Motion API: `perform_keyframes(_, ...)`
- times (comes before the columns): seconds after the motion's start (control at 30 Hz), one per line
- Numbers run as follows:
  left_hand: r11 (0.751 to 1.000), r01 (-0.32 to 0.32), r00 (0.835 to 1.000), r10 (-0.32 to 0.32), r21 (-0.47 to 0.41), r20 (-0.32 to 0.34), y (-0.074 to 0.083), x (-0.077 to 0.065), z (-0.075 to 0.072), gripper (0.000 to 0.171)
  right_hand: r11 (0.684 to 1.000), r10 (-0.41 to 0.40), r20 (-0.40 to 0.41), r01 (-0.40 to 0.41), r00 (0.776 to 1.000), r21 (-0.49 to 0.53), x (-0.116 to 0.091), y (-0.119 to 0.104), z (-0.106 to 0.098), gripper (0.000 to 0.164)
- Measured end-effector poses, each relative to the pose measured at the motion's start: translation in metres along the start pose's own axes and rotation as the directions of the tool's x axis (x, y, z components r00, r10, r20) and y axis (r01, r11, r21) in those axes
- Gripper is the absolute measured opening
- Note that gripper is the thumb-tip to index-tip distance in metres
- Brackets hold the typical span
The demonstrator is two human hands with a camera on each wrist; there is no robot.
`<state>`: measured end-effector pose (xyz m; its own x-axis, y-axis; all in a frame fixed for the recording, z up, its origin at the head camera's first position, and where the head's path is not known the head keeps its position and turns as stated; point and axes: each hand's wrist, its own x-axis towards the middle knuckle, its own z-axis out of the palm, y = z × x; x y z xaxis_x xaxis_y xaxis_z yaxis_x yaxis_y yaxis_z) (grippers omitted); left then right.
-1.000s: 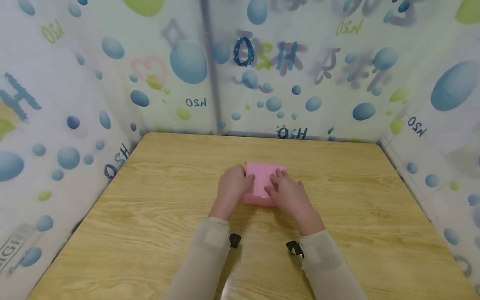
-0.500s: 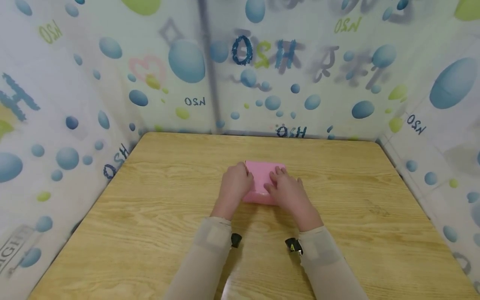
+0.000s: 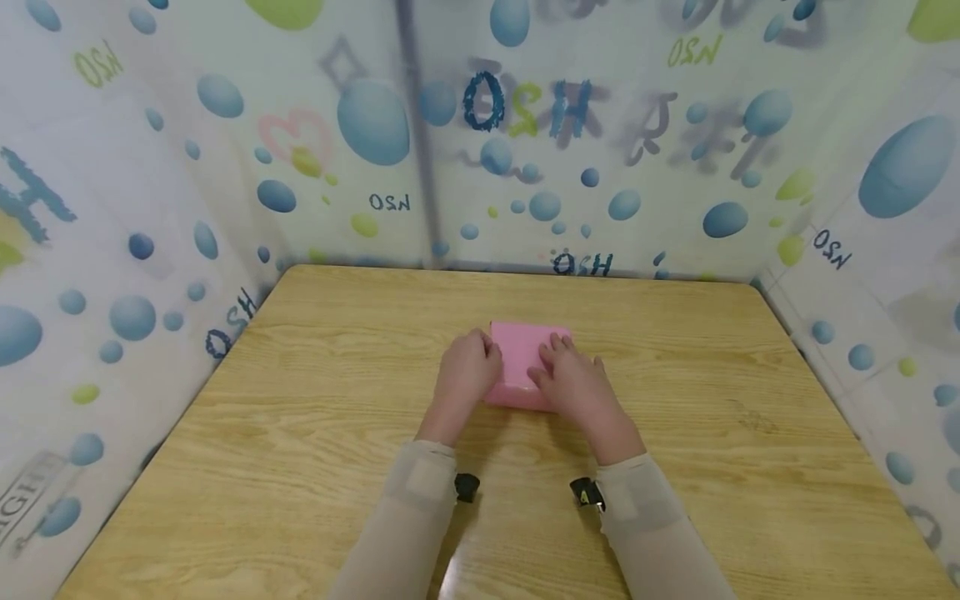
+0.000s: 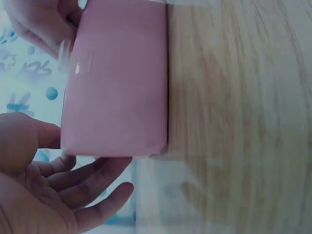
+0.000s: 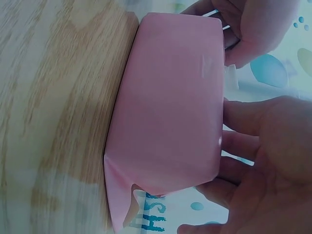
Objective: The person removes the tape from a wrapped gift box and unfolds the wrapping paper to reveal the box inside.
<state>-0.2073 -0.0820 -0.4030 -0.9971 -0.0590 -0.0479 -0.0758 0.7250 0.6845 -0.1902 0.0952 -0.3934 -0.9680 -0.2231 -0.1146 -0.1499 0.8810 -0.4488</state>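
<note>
A box wrapped in pink paper (image 3: 519,358) lies on the wooden table between both hands. At its left end, my left hand (image 3: 467,373) holds the upper edge, its thumb by the top corner and its other fingers along the end in the left wrist view. My right hand (image 3: 583,390) rests on the top's right part with fingers spread. A clear strip like tape (image 5: 233,77) sticks out past the top edge in the right wrist view. At the right end, a loose paper flap (image 5: 118,192) hangs out. The box's far side is hidden.
The wooden table (image 3: 300,400) stretches around the box to walls (image 3: 615,167) printed with blue and green drops. Pale sleeves (image 3: 408,517) cover both forearms, and a small black device (image 3: 587,493) shows at the right wrist, with a similar one at the left.
My left thumb has drawn back from the box's top toward its left edge, and that hand has shifted slightly. My right hand and the box stay nearly in place.
</note>
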Motion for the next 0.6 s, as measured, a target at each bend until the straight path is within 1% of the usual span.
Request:
perform_keyframes(0.13,0.998,-0.008,1.000,0.007,-0.063,-0.010,-0.008,0.001,-0.002,0.021,1.000,0.003,0.003,-0.003,1.000,0.001,-0.001,-0.001,0.000,0.056)
perform_keyframes(0.27,0.989,0.020,1.000,-0.020,-0.145,-0.001,-0.016,0.002,-0.003,0.024,1.000,0.008,0.012,-0.008,1.000,0.015,0.000,-0.001,0.000,0.057)
perform_keyframes(0.37,0.968,0.053,0.999,-0.050,-0.246,0.017,-0.023,0.004,-0.001,0.024,1.000,0.013,0.016,-0.014,1.000,0.025,0.000,-0.001,0.001,0.057)
perform_keyframes(0.47,0.940,0.068,0.997,-0.058,-0.334,0.040,-0.029,0.004,-0.001,0.024,0.999,0.017,0.014,-0.018,1.000,0.029,-0.001,0.000,0.002,0.058)
perform_keyframes(0.6,0.920,0.080,0.997,-0.068,-0.383,0.043,-0.034,0.004,-0.002,0.023,0.999,0.025,0.014,-0.026,1.000,0.034,-0.002,-0.001,0.002,0.059)
